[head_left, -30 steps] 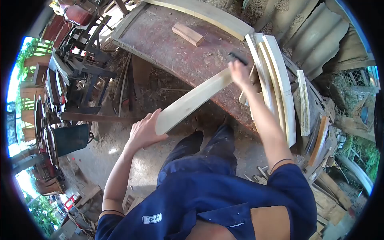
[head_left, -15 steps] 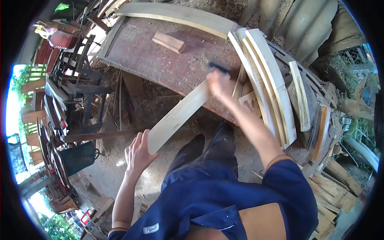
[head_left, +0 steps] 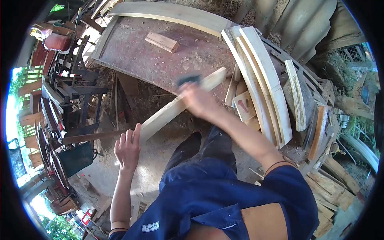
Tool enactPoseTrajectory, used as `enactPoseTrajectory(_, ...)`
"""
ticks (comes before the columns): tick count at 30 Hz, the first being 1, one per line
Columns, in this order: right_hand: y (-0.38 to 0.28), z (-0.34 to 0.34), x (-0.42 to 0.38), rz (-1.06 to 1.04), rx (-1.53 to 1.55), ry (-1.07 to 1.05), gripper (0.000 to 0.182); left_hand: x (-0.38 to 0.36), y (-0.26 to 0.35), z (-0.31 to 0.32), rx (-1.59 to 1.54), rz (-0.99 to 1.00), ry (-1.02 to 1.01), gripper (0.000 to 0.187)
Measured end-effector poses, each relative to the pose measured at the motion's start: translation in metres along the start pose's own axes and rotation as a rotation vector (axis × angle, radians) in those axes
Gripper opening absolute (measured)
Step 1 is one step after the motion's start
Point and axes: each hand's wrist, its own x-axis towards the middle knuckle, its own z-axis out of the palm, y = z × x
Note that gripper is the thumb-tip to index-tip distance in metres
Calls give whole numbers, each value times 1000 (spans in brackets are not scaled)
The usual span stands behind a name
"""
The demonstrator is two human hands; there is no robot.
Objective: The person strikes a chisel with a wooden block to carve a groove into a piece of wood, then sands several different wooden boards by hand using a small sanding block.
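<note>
A pale wooden board [head_left: 158, 120] slants from my left hand up over the near edge of the workbench, its narrow edge turned up. My left hand [head_left: 128, 150] is closed on the board's near end, with the fingers on its far side. About two thirds of the way along, my right hand [head_left: 196, 98], blurred by motion, grips a dark flat block [head_left: 188, 80] against the board's upper edge. The far tip of the board sticks out past this hand over the bench.
On the dusty red workbench [head_left: 132, 44] lies a short wood block [head_left: 162, 42]. A long curved board [head_left: 172, 14] borders its far side. Several curved pale planks [head_left: 264, 80] stack at the right. Dark wooden frames [head_left: 84, 88] crowd the left; offcuts [head_left: 332, 188] lie lower right.
The board has been turned from its broad face onto its narrow edge. My right hand and the dark block have moved from beyond its far end back along it, toward me and left.
</note>
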Motion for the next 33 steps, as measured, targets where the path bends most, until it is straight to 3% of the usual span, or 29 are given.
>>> enactPoseTrajectory(2, -48, 39, -27, -433, 187, 274, 25, 0, -3, 4, 4, 15, -12, 99)
enactPoseTrajectory(4, -24, 10, -12, -220, 154, -98, 26, -2, -2, 7, -31, -11, -27, 99)
enactPoseTrajectory(5, 19, 7, 1, -84, 85, 47, 26, -8, -1, 15, -32, -15, -22, 99)
enactPoseTrajectory(6, 62, -14, 18, 269, 46, -186, 25, -19, 0, 26, -8, -25, -43, 100)
enactPoseTrajectory(7, 100, -22, 26, 401, 55, -125, 25, -27, -1, 32, 21, -31, -59, 101)
enactPoseTrajectory(9, 139, -14, 38, 324, -226, 118, 28, -32, 7, 33, -155, -81, -105, 99)
enactPoseTrajectory(10, 142, -2, 36, 324, -227, 110, 28, -37, 12, 37, -248, -111, -144, 98)
enactPoseTrajectory(12, 133, 33, 36, 254, -49, 530, 28, -45, 21, 42, -337, -142, -178, 96)
enactPoseTrajectory(13, 125, 61, 27, 215, -103, 589, 33, -47, 23, 45, -422, -159, -203, 93)
enactPoseTrajectory(14, 87, 56, 11, 377, 170, 395, 40, -47, 23, 47, -417, -156, -203, 93)
enactPoseTrajectory(15, 77, 97, -1, 171, 34, 512, 46, -48, 24, 51, -473, -184, -238, 91)
enactPoseTrajectory(16, 42, 104, -20, 133, 193, 389, 44, -50, 27, 52, -533, -215, -279, 89)
enactPoseTrajectory(17, 25, 113, -34, -32, 265, 193, 44, -52, 28, 54, -559, -224, -301, 86)
enactPoseTrajectory(18, 22, 104, -45, -240, 139, 100, 41, -52, 28, 53, -555, -224, -310, 86)
enactPoseTrajectory(20, 53, 83, -27, -173, 47, 256, 37, -53, 30, 51, -578, -236, -319, 85)
enactPoseTrajectory(22, 120, 53, 11, 282, 72, 320, 36, -54, 33, 51, -568, -244, -321, 84)
enactPoseTrajectory(24, 138, 43, 24, 433, 115, 351, 35, -59, 28, 50, -548, -231, -321, 83)
enactPoseTrajectory(25, 137, 68, 15, 311, 80, 561, 34, -60, 25, 52, -562, -237, -341, 82)
enactPoseTrajectory(26, 123, 79, 1, 230, 89, 617, 34, -57, 25, 54, -584, -252, -357, 81)
enactPoseTrajectory(27, 96, 98, -19, 161, 123, 566, 34, -56, 24, 55, -636, -256, -374, 82)
enactPoseTrajectory(28, 64, 98, -43, 123, 173, 381, 35, -57, 24, 53, -642, -253, -382, 82)
enactPoseTrajectory(30, 43, 99, -60, -95, 180, 293, 35, -53, 21, 51, -702, -256, -425, 82)
enactPoseTrajectory(32, 77, 88, -47, -147, 90, 306, 37, -51, 10, 53, -742, -230, -450, 84)
enactPoseTrajectory(33, 96, 84, -31, 60, 111, 376, 38, -51, 7, 53, -782, -215, -471, 86)
